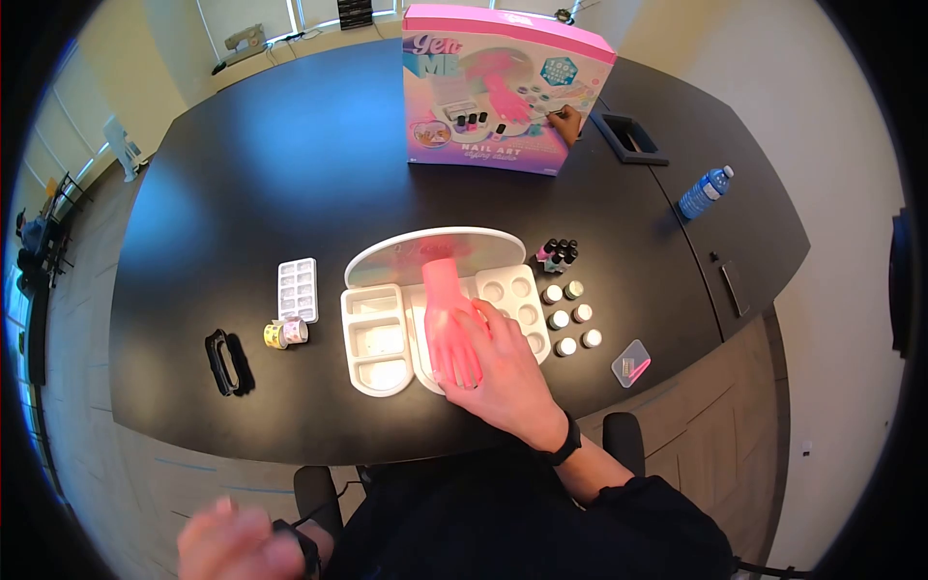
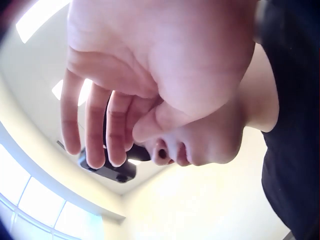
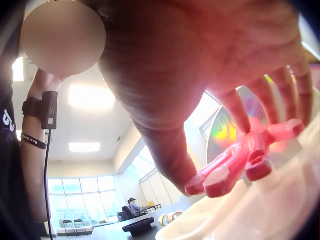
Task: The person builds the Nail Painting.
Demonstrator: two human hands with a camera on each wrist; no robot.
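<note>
A pink model hand (image 1: 442, 290) lies palm side hidden on a white tray unit (image 1: 391, 383), its fingers toward the person. My right hand (image 1: 507, 377) rests over its right side and grips it. The right wrist view shows the thumb of my right hand (image 3: 215, 65) against a fingertip of the pink model hand (image 3: 232, 167), the other fingers reaching behind it. My left hand (image 1: 237, 543) is raised at the lower left, blurred. In the left wrist view my left hand (image 2: 160, 55) is near the face, its fingers loosely bent and holding nothing.
Left of the tray are a white compartment plate (image 1: 297, 290), tape rolls (image 1: 295, 332) and a black band (image 1: 222, 362). Small jars (image 1: 559, 320), dark-capped bottles (image 1: 558, 255) and a clear case (image 1: 630, 364) lie right. Behind stand a large box (image 1: 503, 97) and a water bottle (image 1: 704, 193).
</note>
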